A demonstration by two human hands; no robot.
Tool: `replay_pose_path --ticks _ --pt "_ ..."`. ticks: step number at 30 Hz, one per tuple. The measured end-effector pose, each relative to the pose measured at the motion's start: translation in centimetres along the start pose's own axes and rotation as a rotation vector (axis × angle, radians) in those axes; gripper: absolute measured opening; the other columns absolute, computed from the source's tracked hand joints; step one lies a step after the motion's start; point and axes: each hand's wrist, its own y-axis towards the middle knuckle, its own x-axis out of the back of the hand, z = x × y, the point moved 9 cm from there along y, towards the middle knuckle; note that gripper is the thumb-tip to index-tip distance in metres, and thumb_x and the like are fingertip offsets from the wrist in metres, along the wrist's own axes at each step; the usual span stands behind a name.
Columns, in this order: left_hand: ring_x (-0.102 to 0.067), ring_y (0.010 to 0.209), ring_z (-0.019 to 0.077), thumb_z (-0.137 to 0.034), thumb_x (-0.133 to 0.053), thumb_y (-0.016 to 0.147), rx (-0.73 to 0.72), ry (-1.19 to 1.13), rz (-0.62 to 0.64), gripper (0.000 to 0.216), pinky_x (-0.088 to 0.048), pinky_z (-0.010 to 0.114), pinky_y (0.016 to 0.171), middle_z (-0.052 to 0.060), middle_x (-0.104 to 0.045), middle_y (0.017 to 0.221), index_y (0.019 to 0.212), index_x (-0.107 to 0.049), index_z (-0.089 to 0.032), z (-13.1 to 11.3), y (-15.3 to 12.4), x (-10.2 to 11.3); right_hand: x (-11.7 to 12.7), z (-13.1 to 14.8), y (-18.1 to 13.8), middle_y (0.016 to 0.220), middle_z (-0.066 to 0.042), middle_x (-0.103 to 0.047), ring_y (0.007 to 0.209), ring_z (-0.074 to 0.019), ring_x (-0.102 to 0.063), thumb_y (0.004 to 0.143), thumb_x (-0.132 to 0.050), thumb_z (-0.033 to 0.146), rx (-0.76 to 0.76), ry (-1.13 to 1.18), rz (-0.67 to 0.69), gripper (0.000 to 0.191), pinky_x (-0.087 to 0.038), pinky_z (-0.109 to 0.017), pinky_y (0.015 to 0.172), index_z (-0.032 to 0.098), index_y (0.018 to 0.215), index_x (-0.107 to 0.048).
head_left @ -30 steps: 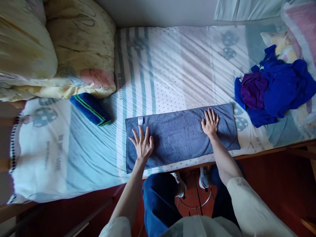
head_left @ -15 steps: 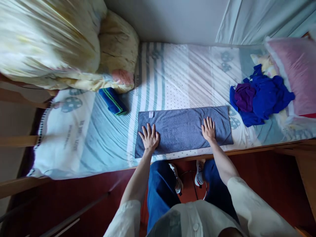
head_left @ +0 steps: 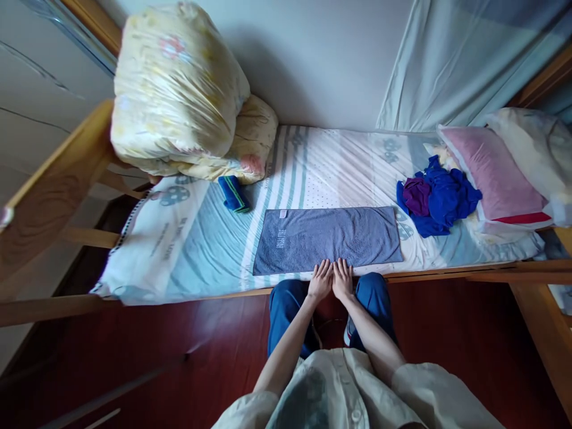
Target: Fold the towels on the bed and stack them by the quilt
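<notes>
A grey-blue towel lies spread flat along the front edge of the bed, with a small white label near its far left corner and lettering at its left end. My left hand and my right hand rest side by side at the towel's near edge, around its middle. Both have their fingers stretched out and hold nothing. To the towel's left lies a rolled dark blue towel with green edging. Right of it sits a heap of bright blue cloth with a purple cloth on top.
A folded yellow quilt is piled at the back left of the bed. At the right end lies a pink pillow. Wooden bed rails stand on the left, and a pale curtain hangs behind.
My hands have left the two ends of the towel and come together at its near middle edge. The towel stays spread flat. The view has shifted, showing more of the bed's ends.
</notes>
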Motion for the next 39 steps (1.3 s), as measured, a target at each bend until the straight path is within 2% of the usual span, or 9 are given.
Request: replay_pose_path --ticks 5,10,13,16,19,22,27,33,39 --pt "-0.048 0.147 0.0236 -0.009 -0.041 0.094 -0.045 0.010 0.163 0.055 -0.039 0.041 0.122 0.016 -0.053 0.155 0.146 -0.058 -0.016 0.5 0.0 1.8 -0.2 2.1 -2.7 0.146 -0.017 -0.063 0.143 -0.0244 -0.053 0.092 -0.043 0.010 -0.014 0.470 -0.104 0.052 -0.037 -0.045 0.123 0.011 0.139 -0.066" --pt "-0.071 0.116 0.0267 -0.015 -0.043 0.098 0.076 0.013 0.404 0.040 -0.054 0.037 0.099 0.019 -0.072 0.128 0.128 -0.070 -0.018 1.3 1.5 2.7 0.0 -0.4 -2.1 0.106 -0.012 -0.080 0.101 -0.0238 -0.074 0.086 -0.062 0.027 -0.469 1.015 -0.243 0.023 -0.056 -0.037 0.099 0.018 0.098 -0.080" --pt "-0.074 0.104 0.0311 -0.025 -0.044 0.100 0.124 0.022 0.417 0.034 -0.055 0.039 0.089 0.020 -0.076 0.109 0.114 -0.075 -0.017 2.0 3.6 3.5 -1.5 -1.2 -1.8 0.084 -0.009 -0.079 0.076 -0.0219 -0.072 0.076 -0.076 0.039 -0.740 1.371 -0.225 0.027 -0.060 -0.035 0.076 0.016 0.088 -0.076" --pt "-0.074 0.103 0.0293 -0.029 -0.044 0.101 0.150 -0.002 0.399 0.035 -0.055 0.037 0.088 0.017 -0.077 0.108 0.116 -0.075 -0.022 3.1 6.5 4.5 -2.2 -0.8 -1.4 0.079 -0.006 -0.077 0.067 -0.0169 -0.069 0.066 -0.085 0.035 -0.846 1.626 -0.200 0.029 -0.057 -0.028 0.064 0.015 0.083 -0.072" --pt "-0.073 0.107 0.0246 -0.027 -0.041 0.102 0.131 -0.044 0.357 0.038 -0.055 0.033 0.091 0.011 -0.077 0.116 0.125 -0.072 -0.026 4.1 10.3 5.8 -2.8 -0.4 -1.4 0.083 -0.005 -0.078 0.059 -0.0110 -0.064 0.063 -0.087 0.029 -0.939 1.695 -0.144 0.027 -0.050 -0.021 0.055 0.016 0.080 -0.070" --pt "-0.063 0.128 0.0228 -0.022 -0.044 0.099 0.085 -0.068 0.293 0.043 -0.052 0.031 0.103 0.010 -0.068 0.139 0.137 -0.065 -0.025 4.7 14.5 7.0 -3.3 0.0 -1.5 0.085 -0.005 -0.079 0.050 -0.0063 -0.054 0.067 -0.085 0.031 -1.001 1.719 -0.091 0.026 -0.041 -0.018 0.048 0.016 0.083 -0.070" --pt "-0.048 0.142 0.0293 -0.019 -0.049 0.094 0.064 -0.077 0.229 0.051 -0.047 0.040 0.113 0.013 -0.048 0.159 0.143 -0.059 -0.018 5.4 20.9 7.5 -4.0 0.1 -1.3 0.095 -0.004 -0.081 0.052 -0.0065 -0.057 0.068 -0.084 0.034 -1.038 1.831 -0.183 0.030 -0.043 -0.018 0.051 0.021 0.084 -0.063" --pt "-0.049 0.137 0.0338 -0.014 -0.049 0.090 0.104 -0.119 0.178 0.056 -0.052 0.048 0.107 0.014 -0.046 0.158 0.145 -0.054 -0.021 6.1 26.4 7.7 -6.7 -0.8 -1.3 0.107 -0.005 -0.080 0.065 -0.0124 -0.068 0.071 -0.083 0.045 -1.065 1.813 -0.185 0.037 -0.046 -0.022 0.055 0.024 0.094 -0.064" --pt "-0.051 0.131 0.0316 -0.011 -0.045 0.093 0.163 -0.169 0.144 0.049 -0.056 0.045 0.100 0.016 -0.054 0.142 0.139 -0.056 -0.023 6.9 28.8 8.0 -7.2 -2.3 -0.4 0.095 -0.007 -0.079 0.085 -0.0218 -0.074 0.076 -0.078 0.057 -0.843 1.643 -0.138 0.039 -0.053 -0.029 0.061 0.026 0.096 -0.069"
